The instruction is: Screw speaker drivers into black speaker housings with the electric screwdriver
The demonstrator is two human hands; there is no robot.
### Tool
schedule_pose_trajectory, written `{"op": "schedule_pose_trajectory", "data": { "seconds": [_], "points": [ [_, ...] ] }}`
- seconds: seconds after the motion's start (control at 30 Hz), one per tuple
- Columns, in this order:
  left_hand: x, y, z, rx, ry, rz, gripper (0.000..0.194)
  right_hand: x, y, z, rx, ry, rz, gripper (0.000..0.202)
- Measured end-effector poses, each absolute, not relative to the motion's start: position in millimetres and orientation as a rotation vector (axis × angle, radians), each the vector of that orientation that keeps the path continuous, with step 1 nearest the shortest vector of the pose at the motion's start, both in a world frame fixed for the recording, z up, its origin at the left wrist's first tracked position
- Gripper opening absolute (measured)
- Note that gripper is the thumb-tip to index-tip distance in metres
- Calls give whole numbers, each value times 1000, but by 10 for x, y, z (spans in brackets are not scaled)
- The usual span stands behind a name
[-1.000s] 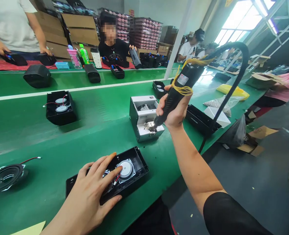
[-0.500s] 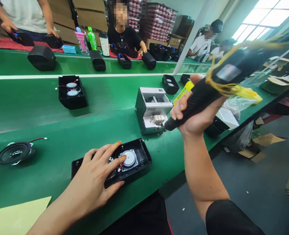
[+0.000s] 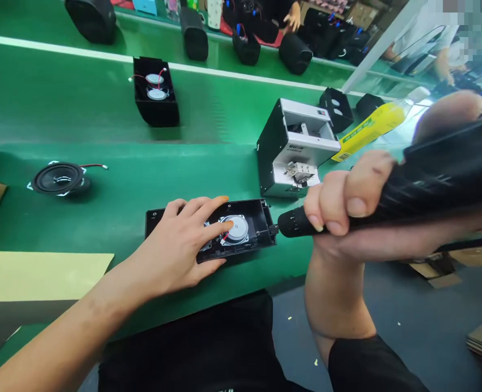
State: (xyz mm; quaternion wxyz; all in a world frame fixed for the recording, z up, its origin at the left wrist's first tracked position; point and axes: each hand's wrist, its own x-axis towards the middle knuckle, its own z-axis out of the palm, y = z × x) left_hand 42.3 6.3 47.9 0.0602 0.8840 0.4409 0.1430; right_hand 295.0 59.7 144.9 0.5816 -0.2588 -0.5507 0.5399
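My left hand (image 3: 185, 237) lies over a black speaker housing (image 3: 258, 214), fingers across it and thumb along its near side, gripping it. A fingertip rests on a round silver-backed speaker driver (image 3: 237, 228) inside. Another driver is partly hidden under the hand. My right hand (image 3: 347, 209) is wrapped round a black electric screwdriver (image 3: 440, 179), held nearly level. Its tip points left and meets the inside corner at the right end of the housing; whether a screw is there I cannot tell. Just behind stands a grey screw feeder (image 3: 298, 144).
A loose speaker driver (image 3: 59, 178) lies at the left, above a yellow sheet (image 3: 40, 275). Another open housing (image 3: 157, 111) sits farther back. A yellow bottle (image 3: 367, 130) lies behind the feeder. Black speakers (image 3: 194, 35) line the far side, where a co-worker's hand (image 3: 293, 17) shows.
The screwdriver has come from beside the screw feeder to the right end of the housing. My left hand stays on the housing. The view has tipped downward.
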Motion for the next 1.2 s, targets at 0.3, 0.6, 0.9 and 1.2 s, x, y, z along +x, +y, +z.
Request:
{"op": "schedule_pose_trajectory", "data": {
  "seconds": [0.3, 0.6, 0.9, 1.2],
  "points": [
    [441, 57, 505, 2662, 1338, 427, 46, 2764, 624, 858, -369, -1132, 1262, 47],
    [446, 51, 514, 2608, 1336, 431, 46, 2712, 633, 805, -392, -1141, 1150, 60],
    [447, 43, 517, 2602, 1345, 417, 47, 2693, 638, 829, -530, -1142, 1088, 61],
    [457, 49, 524, 2614, 1352, 398, 48, 2696, 661, 763, -445, -1147, 1139, 57]
  ]
}}
